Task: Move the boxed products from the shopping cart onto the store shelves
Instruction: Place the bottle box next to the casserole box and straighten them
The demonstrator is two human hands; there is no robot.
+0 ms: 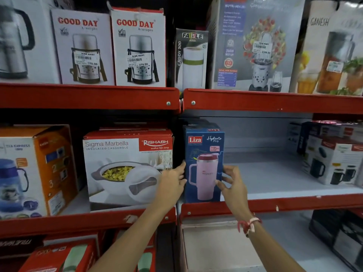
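Note:
A tall blue Liza Hydrate Pro box (204,152), printed with a pink tumbler, stands upright at the left end of the grey middle shelf (275,179). My left hand (172,183) presses against its left side, fingers spread along the edge. My right hand (233,183) grips its right lower edge, thumb on the front face. A red and white thread is tied at that wrist. The shopping cart is out of view.
A white Sigma Marbella casserole box (127,169) stands just left of the blue box, beyond the red shelf divider. Mug boxes (334,160) fill the shelf's right end. Good Day flask boxes (139,48) and a blender box (255,46) line the shelf above.

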